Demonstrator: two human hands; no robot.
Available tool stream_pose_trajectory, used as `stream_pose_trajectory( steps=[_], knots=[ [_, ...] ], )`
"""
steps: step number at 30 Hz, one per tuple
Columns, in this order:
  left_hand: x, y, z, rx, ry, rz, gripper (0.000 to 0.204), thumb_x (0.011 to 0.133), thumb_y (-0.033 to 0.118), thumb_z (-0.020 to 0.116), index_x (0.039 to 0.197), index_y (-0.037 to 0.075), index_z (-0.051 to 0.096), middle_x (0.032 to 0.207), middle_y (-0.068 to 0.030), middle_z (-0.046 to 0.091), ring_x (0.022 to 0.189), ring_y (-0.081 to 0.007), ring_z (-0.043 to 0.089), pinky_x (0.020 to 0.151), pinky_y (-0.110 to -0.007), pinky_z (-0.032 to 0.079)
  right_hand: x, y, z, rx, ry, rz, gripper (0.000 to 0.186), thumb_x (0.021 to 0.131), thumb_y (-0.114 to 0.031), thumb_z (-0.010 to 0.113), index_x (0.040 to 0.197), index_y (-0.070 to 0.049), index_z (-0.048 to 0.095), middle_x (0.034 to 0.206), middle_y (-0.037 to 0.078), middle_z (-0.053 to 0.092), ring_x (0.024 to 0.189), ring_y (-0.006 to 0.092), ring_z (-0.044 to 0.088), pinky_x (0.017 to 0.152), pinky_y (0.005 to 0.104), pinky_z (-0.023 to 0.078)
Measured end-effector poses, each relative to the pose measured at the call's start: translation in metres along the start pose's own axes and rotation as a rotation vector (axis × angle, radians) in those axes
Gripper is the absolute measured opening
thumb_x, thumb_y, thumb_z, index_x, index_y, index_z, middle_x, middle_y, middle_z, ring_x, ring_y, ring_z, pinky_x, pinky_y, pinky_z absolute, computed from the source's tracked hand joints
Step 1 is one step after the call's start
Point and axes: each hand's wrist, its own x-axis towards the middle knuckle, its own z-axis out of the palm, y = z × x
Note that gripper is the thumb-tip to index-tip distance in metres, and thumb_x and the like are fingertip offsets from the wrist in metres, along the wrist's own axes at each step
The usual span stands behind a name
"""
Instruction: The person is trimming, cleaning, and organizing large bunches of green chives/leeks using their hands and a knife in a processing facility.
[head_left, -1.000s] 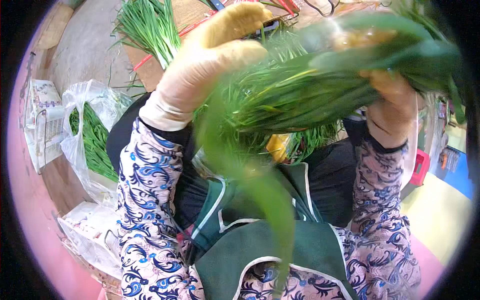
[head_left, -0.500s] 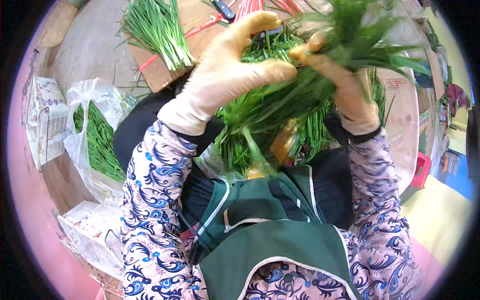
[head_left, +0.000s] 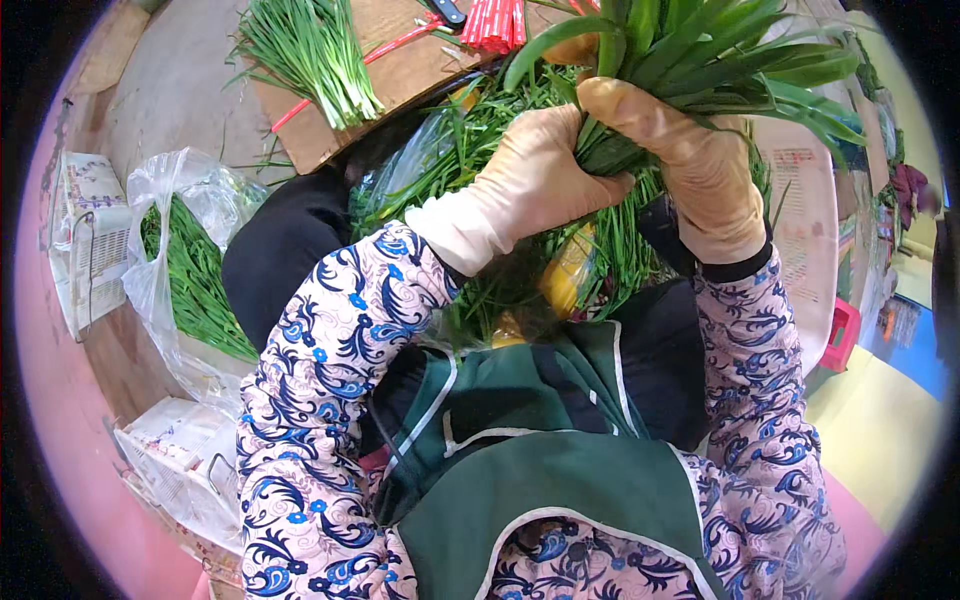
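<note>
Both hands wear pale, stained gloves. A bunch of green chives, its flat leaves fanning toward the upper right, is raised in front of me. My right hand is closed round it, thumb laid across the stems. Pressed against its lower left side, my left hand also has its fingers wrapped round the bunch; some fingertips are hidden behind it. Below the hands, loose chives lie in a heap in front of my lap, partly covering something yellow.
A tied-looking chive bundle lies on a brown board, beside red-and-white strips and a dark-handled knife. At left, a clear plastic bag holds more chives, near white baskets. A pale tub stands at right.
My left hand, open and apart before, has moved right and closed on the chives. The bunch, blurred and hanging down leftward earlier, is now gathered and steadier in my right hand.
</note>
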Motion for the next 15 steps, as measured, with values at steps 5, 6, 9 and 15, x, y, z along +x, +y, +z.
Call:
stream_pose_trajectory(
  steps=[5,6,9,15],
  knots=[
    [0.002,0.007,-0.004,-0.032,-0.171,-0.126,0.039,0.073,0.020,0.081,0.105,0.002,0.066,0.096,-0.0068,0.072,0.091,-0.0127,0.065,0.083,-0.031,0.051,0.006,0.013,-0.013,-0.058,-0.112,-0.100,0.026,0.088,-0.019,0.067,0.107,-0.001,0.069,0.098,0.007,0.070,0.088,0.0139,0.065,0.082,0.0275,0.050],
    [0.002,0.009,-0.007,-0.071,-0.235,-0.150,0.041,0.073,0.020,0.081,0.107,0.002,0.066,0.097,-0.0064,0.071,0.092,-0.0123,0.065,0.084,-0.030,0.051,0.000,0.008,-0.007,-0.180,-0.032,-0.065,0.026,0.092,-0.025,0.060,0.096,0.001,0.066,0.089,0.008,0.067,0.080,0.0169,0.062,0.078,0.0282,0.048],
    [0.004,0.005,-0.021,-0.282,-0.331,-0.088,0.050,0.071,0.019,0.084,0.114,0.002,0.064,0.102,-0.0049,0.070,0.097,-0.0138,0.062,0.089,-0.030,0.048,0.013,0.010,-0.019,0.059,-0.176,-0.145,0.026,0.093,-0.026,0.057,0.080,-0.004,0.056,0.078,0.005,0.058,0.077,0.0171,0.056,0.071,0.0287,0.043],
    [0.011,0.049,-0.086,-0.530,-0.038,0.031,0.065,0.079,0.026,0.076,0.134,0.002,0.049,0.135,-0.0147,0.050,0.123,-0.0268,0.048,0.101,-0.037,0.039,0.010,-0.009,-0.046,0.380,-0.416,-0.289,0.028,0.097,-0.035,0.053,0.088,-0.009,0.052,0.079,-0.002,0.050,0.078,0.0133,0.047,0.070,0.0307,0.042]
  ],
)
